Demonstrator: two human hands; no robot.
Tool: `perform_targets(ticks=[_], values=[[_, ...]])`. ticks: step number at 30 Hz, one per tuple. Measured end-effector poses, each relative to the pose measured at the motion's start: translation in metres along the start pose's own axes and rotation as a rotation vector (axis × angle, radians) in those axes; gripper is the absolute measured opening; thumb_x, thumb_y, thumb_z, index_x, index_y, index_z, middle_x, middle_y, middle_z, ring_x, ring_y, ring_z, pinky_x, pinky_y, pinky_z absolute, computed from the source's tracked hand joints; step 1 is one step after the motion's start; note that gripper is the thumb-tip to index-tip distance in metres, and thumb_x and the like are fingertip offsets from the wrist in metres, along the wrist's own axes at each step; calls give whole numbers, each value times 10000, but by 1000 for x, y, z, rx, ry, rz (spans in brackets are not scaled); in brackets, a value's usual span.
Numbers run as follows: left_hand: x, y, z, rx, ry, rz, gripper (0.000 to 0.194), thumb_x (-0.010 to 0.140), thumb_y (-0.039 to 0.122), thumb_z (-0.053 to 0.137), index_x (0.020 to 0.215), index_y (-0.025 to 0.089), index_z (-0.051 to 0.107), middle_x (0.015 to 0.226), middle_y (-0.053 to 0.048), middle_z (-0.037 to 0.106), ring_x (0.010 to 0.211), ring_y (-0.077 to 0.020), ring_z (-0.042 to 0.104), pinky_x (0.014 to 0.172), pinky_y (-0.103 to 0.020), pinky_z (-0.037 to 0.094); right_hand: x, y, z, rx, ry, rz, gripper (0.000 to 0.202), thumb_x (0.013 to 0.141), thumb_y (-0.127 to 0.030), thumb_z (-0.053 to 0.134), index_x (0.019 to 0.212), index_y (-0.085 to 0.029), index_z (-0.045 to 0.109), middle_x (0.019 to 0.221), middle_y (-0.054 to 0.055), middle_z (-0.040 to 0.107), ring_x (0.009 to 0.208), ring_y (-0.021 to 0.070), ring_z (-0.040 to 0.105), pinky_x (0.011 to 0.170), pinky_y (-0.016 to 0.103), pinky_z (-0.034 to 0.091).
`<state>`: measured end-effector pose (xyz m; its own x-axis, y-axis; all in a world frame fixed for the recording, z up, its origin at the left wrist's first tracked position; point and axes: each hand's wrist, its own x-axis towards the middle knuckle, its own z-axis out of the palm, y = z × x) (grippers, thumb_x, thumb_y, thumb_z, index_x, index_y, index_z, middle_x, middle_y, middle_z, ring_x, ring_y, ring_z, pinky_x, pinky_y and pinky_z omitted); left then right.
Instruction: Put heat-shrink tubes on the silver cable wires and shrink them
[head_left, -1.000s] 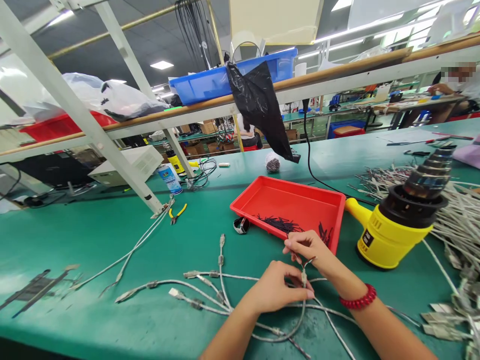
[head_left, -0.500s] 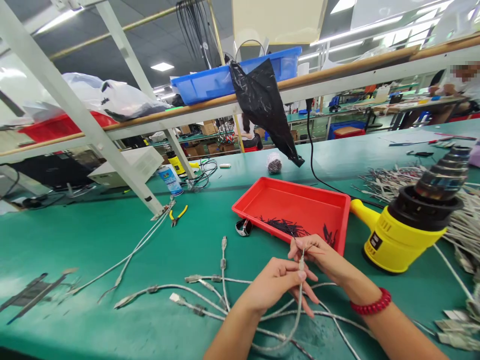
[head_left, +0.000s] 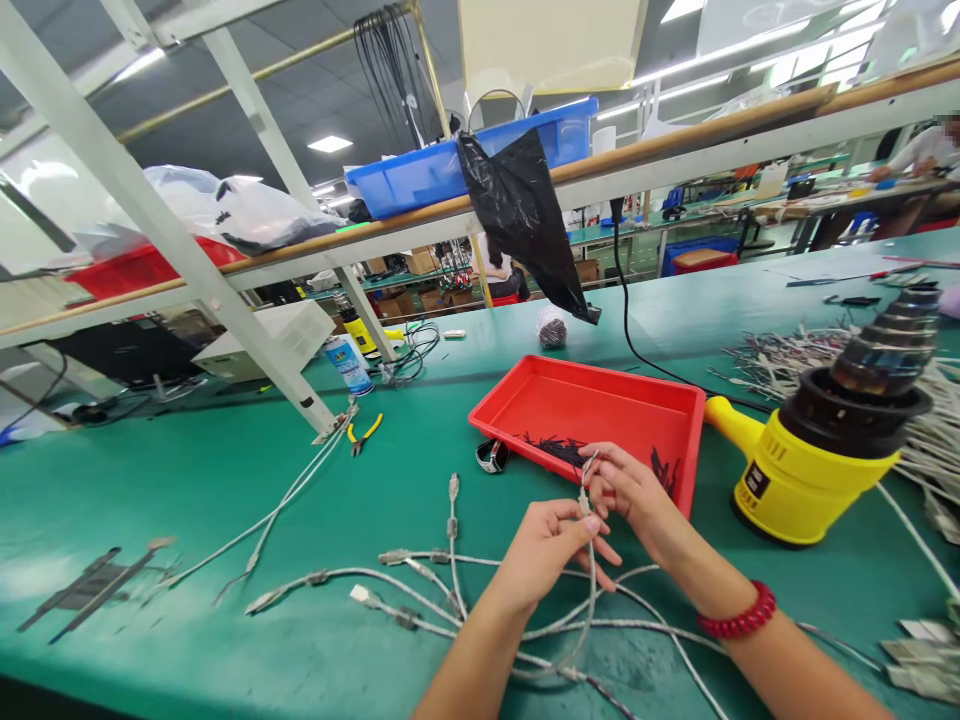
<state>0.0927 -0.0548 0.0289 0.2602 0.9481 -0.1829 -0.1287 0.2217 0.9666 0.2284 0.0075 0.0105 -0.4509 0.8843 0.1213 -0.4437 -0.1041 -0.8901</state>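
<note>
My left hand (head_left: 546,545) pinches a grey cable (head_left: 589,600) just below its stripped end, holding it upright over the green bench. My right hand (head_left: 626,490), with a red bead bracelet at the wrist, grips the thin wires at the cable's tip (head_left: 583,482). Both hands hover in front of the near edge of a red tray (head_left: 600,405) that holds small black pieces (head_left: 559,448). Several more grey cables (head_left: 420,590) with connectors lie fanned out on the bench to the left of my hands.
A yellow and black heat gun (head_left: 817,440) stands right of the tray, its black cord running back. A heap of cables (head_left: 930,440) fills the far right. Yellow-handled pliers (head_left: 364,432), a spray can (head_left: 349,362), a black bag (head_left: 525,220) and a slanted shelf post (head_left: 187,250) are behind.
Both hands have lifted the cable end higher and closer to the red tray. My right hand has shifted from beside the cable to gripping its tip.
</note>
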Motion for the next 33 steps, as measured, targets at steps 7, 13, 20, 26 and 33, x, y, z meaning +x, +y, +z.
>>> perform_targets(ticks=[7,13,20,26,33], values=[[-1,0,2,-24,-41,-42,443,690,519,700,781,100,588,584,-76,673,426,-156,613,468,-224,447,-1,-2,3,-132,3,-25,334,714,-416,726,892,-173,582,680,-30,521,484,64,470,456,202,369],[-1,-2,2,-30,-89,-52,412,720,489,686,803,96,595,616,-89,689,424,-153,621,452,-206,424,-1,-5,6,-169,34,-22,340,659,-442,747,728,-159,572,618,-30,509,463,70,460,451,216,361],[-4,3,2,-7,-91,-38,394,751,485,653,816,100,599,598,-78,680,408,-152,611,455,-211,428,0,-2,5,-177,36,-49,322,683,-439,715,696,-168,543,507,-47,470,441,79,434,433,214,336],[-5,7,0,22,-69,-14,400,771,475,629,871,88,631,610,-74,678,417,-151,612,487,-225,444,-1,-2,6,-152,7,-61,317,683,-424,721,715,-179,523,531,-46,487,444,80,438,438,221,361],[-4,8,0,14,-68,-11,380,769,463,634,850,92,623,607,-67,675,425,-143,614,487,-209,439,-1,-2,6,-124,-25,-45,299,704,-402,714,745,-172,527,549,-47,501,437,69,442,440,211,359]])
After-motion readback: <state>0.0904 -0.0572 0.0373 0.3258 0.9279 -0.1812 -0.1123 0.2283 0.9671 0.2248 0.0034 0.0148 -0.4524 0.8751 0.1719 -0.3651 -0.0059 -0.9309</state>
